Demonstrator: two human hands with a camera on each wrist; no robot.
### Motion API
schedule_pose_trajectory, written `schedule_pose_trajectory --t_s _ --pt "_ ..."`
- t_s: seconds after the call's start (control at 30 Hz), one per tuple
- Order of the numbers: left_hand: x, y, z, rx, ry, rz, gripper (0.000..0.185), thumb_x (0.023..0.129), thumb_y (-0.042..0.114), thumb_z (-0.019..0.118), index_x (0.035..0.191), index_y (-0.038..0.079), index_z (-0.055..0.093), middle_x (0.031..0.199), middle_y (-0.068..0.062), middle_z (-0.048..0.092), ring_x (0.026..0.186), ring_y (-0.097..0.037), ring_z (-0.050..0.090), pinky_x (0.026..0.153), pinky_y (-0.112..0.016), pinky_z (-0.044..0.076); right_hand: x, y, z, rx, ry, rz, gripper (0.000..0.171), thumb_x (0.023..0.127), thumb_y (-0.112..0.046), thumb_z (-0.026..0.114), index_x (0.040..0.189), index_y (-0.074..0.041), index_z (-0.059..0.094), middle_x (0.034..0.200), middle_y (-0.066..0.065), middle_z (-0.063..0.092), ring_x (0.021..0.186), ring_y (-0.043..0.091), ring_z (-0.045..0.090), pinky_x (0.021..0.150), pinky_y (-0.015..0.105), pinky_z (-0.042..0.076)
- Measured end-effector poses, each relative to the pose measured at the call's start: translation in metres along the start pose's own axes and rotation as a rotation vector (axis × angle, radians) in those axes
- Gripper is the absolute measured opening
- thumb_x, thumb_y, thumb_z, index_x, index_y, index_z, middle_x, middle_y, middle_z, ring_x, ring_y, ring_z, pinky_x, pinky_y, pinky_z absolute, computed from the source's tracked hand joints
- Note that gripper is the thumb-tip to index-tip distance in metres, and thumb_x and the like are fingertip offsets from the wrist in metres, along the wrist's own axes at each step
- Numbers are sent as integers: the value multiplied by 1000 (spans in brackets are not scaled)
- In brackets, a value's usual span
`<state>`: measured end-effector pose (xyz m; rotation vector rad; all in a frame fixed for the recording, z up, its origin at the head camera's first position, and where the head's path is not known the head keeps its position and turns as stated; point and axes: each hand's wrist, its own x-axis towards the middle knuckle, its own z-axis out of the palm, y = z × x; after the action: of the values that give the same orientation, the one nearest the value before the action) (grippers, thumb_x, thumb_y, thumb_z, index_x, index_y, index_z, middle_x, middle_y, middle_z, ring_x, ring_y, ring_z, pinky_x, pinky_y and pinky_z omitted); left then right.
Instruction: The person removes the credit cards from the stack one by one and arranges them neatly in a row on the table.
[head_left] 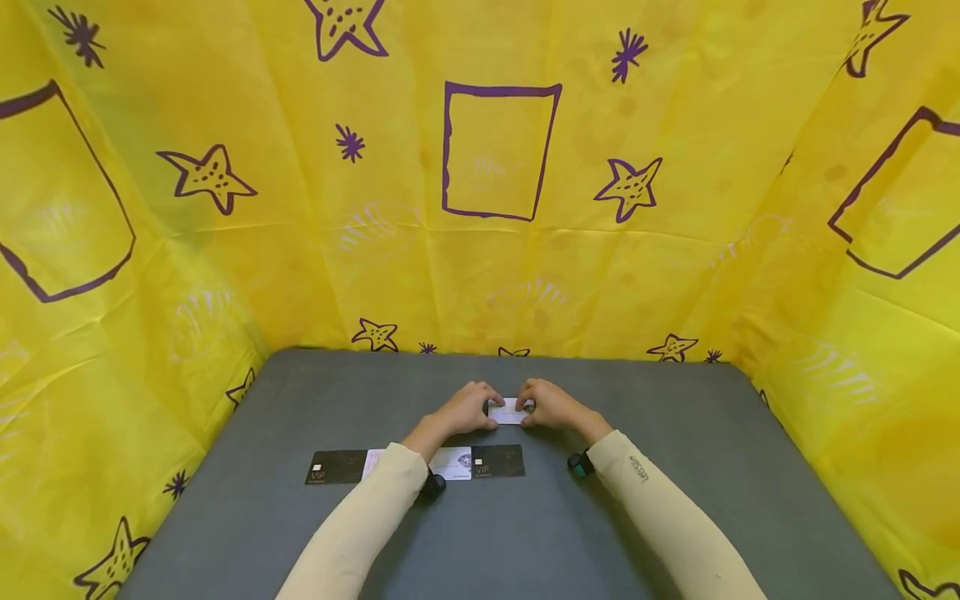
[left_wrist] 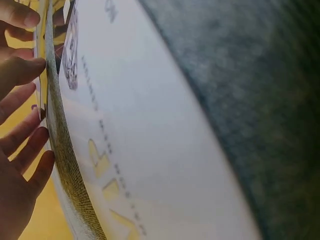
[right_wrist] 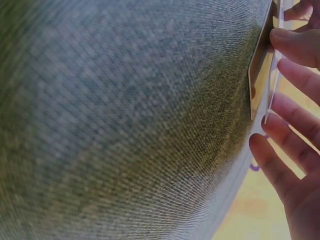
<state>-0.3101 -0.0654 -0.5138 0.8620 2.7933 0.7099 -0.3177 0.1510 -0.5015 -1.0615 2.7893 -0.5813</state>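
Table (head_left: pixel 637 500) first, grey, with a card row (head_left: pixel 450 463) (black and white) near its front; beyond it left hand (head_left: pixel 467 410) and right hand (head_left: pixel 553 407) pinch a white card (head_left: pixel 508 411) by its ends, probably squaring it before placing.

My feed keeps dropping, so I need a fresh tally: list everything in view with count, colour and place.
held cards: count unclear, white face showing, a thin stack by the wrist views, between both hands at mid-table
black cards: two, black with VIP print, in the row near the left forearm, one at each end
white card: at least one, white, in that row between the black ones, partly hidden by the left sleeve
table: one, grey
backdrop: one, yellow with purple stars and squares, behind and at both sides
left hand: pinches the held cards' left end
right hand: pinches their right end
sleeves: two, cream
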Motion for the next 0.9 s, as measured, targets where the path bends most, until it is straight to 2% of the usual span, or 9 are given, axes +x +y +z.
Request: schedule_pose_trajectory --t_s 0.27,0.6,0.9 --pt "-1 -1 -2 3 6 -24 37 82 23 76 117 12 69 125 -10 62 120 -29 52 104 -45 41 1 1 0 30 -3 9 19 77 -15 81 93 -8 74 101 8 63 90 22 58 79 34 48" --pt "-4 0 0 8 34 -24 36 80 22 77 114 12 71 122 -9 64 116 -28 53 101 -44 42 -1 -1 3 46 -9 41 23 76 -15 80 97 -7 74 106 11 66 98 25 58 85 41 48" --pt "-5 1 0 3 50 -37 35 81 23 76 114 12 71 123 -10 65 116 -28 54 101 -44 42 -3 0 2 34 32 -4 22 76 -14 79 97 -7 75 104 10 67 94 23 57 81 37 47"
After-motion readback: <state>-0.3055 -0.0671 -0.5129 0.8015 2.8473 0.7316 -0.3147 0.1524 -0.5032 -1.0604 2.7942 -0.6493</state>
